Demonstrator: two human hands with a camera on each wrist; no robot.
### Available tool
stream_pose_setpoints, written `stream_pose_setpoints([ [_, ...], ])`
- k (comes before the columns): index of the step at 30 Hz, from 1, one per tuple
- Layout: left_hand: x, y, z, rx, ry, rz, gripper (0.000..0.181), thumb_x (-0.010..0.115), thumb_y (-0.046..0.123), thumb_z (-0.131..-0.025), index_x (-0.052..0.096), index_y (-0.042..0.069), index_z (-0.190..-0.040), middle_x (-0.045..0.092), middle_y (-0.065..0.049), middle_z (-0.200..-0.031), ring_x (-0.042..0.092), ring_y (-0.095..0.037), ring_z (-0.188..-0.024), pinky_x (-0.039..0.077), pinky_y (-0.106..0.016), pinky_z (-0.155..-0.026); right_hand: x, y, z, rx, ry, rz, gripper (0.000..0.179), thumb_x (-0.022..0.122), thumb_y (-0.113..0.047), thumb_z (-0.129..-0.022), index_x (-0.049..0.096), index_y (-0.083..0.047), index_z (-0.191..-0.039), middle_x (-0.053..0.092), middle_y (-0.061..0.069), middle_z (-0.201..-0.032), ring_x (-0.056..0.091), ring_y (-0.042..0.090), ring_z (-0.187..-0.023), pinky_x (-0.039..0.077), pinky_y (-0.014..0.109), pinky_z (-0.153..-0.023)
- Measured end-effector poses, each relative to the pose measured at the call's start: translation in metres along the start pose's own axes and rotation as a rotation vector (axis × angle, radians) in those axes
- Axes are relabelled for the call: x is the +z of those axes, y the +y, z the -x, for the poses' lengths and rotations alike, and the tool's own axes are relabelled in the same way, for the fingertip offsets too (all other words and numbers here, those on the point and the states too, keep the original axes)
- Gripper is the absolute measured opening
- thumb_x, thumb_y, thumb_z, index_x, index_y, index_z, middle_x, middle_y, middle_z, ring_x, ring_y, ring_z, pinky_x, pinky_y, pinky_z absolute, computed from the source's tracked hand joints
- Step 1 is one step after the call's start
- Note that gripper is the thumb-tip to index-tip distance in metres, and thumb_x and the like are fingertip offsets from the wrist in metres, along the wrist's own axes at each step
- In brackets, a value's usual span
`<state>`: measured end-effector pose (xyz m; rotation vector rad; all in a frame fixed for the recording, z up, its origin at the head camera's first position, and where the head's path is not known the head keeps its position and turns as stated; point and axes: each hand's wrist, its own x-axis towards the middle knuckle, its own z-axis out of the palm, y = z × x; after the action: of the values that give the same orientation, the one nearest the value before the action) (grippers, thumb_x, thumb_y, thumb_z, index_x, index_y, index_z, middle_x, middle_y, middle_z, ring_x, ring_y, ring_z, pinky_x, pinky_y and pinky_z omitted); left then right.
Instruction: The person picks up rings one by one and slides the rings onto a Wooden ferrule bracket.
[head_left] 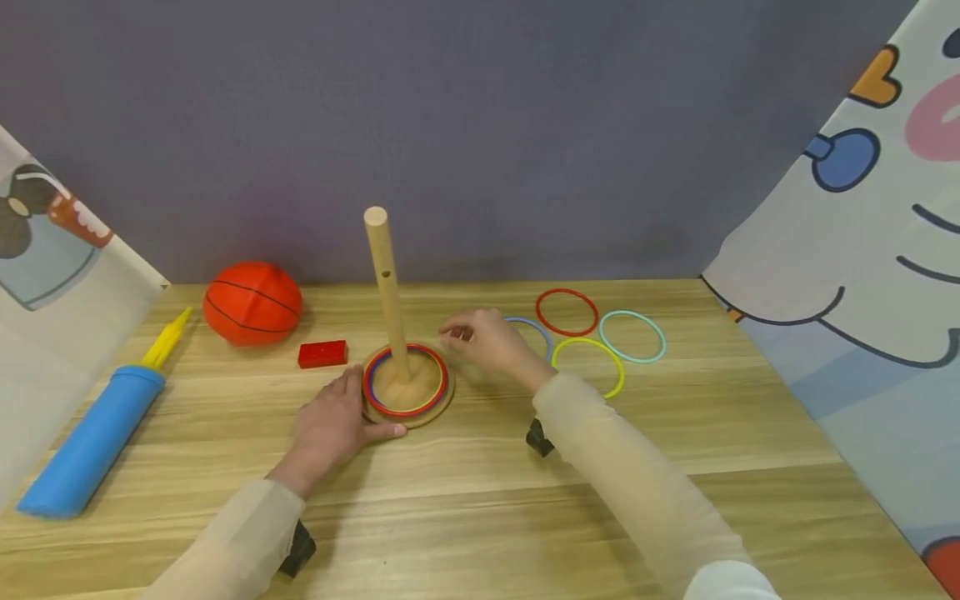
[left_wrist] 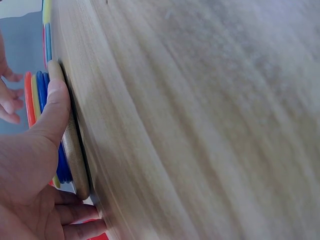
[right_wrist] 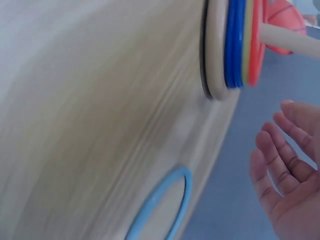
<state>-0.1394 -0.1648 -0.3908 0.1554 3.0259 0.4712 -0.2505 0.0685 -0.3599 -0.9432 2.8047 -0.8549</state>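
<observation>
I'm seeing a small glossy red rectangular block point(head_left: 322, 354) lying beyond the person's left hand point(head_left: 330, 425), which is gripping the rim of a round pale-wood peg stand point(head_left: 386, 387) at its eight o'clock. The stand is sitting between both hands, its long cylindrical dowel point(head_left: 388, 292) standing upright, tip pointing nearly toward twelve; stacked red, yellow and blue rings point(right_wrist: 240, 45) are encircling its foot. At two o'clock, the right hand point(head_left: 491, 342) is hovering, fingers relaxed. Farther out, a blue hoop point(head_left: 550, 342), red hoop point(head_left: 567, 290), yellow hoop point(head_left: 622, 375) and turquoise hoop point(head_left: 664, 342) are lying flat.
</observation>
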Motion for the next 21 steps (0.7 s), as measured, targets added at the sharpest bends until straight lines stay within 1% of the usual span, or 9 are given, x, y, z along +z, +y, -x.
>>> stream_pose_setpoints([
  [5, 0.001, -0.001, 0.000, 0.001, 0.007, -0.004, 0.119, 0.082, 0.065, -0.074, 0.033, -0.014, -0.148, 0.046, -0.033, -0.146, 0.050, -0.049, -0.129, 0.051, -0.061, -0.091, -0.018, 0.011, 0.019, 0.009, 0.030, -0.023, 0.027, 0.068, -0.021, -0.099, 0.074, -0.008, -0.121, 0.073, 0.000, -0.097, 0.066, 0.015, -0.091, 0.053, 0.032, -0.078],
  [9, 0.002, -0.002, -0.001, 0.006, 0.008, -0.005, 0.119, 0.082, 0.065, -0.073, 0.032, -0.014, -0.148, 0.046, -0.034, -0.146, 0.050, -0.049, -0.129, 0.051, -0.061, -0.090, -0.032, 0.022, 0.036, 0.015, 0.075, -0.047, 0.025, 0.070, -0.020, -0.098, 0.075, -0.009, -0.120, 0.073, 0.001, -0.097, 0.067, 0.017, -0.090, 0.053, 0.036, -0.077],
  [13, 0.002, -0.003, 0.000, 0.010, 0.011, -0.009, 0.119, 0.081, 0.065, -0.073, 0.033, -0.015, -0.147, 0.046, -0.034, -0.146, 0.050, -0.049, -0.129, 0.051, -0.061, -0.090, -0.046, 0.035, 0.052, 0.072, 0.085, -0.067, 0.027, 0.070, -0.021, -0.098, 0.074, -0.011, -0.122, 0.073, 0.000, -0.101, 0.065, 0.017, -0.092, 0.052, 0.038, -0.077],
  [17, 0.003, -0.003, -0.001, 0.009, 0.010, -0.012, 0.119, 0.081, 0.065, -0.074, 0.032, -0.014, -0.148, 0.047, -0.033, -0.146, 0.051, -0.049, -0.128, 0.052, -0.061, -0.089, -0.059, 0.050, 0.069, 0.121, 0.103, -0.090, 0.028, 0.071, -0.022, -0.098, 0.074, -0.011, -0.123, 0.073, 0.001, -0.103, 0.066, 0.019, -0.095, 0.054, 0.042, -0.084],
  [19, 0.003, -0.003, -0.001, 0.007, 0.009, -0.013, 0.118, 0.081, 0.065, -0.074, 0.032, -0.014, -0.148, 0.047, -0.033, -0.146, 0.051, -0.049, -0.129, 0.052, -0.060, -0.089, -0.064, 0.058, 0.077, 0.135, 0.127, -0.095, 0.028, 0.072, -0.022, -0.097, 0.074, -0.009, -0.122, 0.074, 0.003, -0.102, 0.067, 0.021, -0.096, 0.054, 0.044, -0.088],
  [21, 0.003, -0.003, -0.001, 0.005, 0.008, -0.014, 0.118, 0.081, 0.064, -0.074, 0.032, -0.014, -0.148, 0.047, -0.033, -0.146, 0.051, -0.049, -0.129, 0.052, -0.061, -0.089, -0.067, 0.068, 0.085, 0.146, 0.157, -0.090, 0.028, 0.073, -0.021, -0.096, 0.074, -0.007, -0.120, 0.074, 0.003, -0.100, 0.068, 0.023, -0.096, 0.054, 0.045, -0.090],
])
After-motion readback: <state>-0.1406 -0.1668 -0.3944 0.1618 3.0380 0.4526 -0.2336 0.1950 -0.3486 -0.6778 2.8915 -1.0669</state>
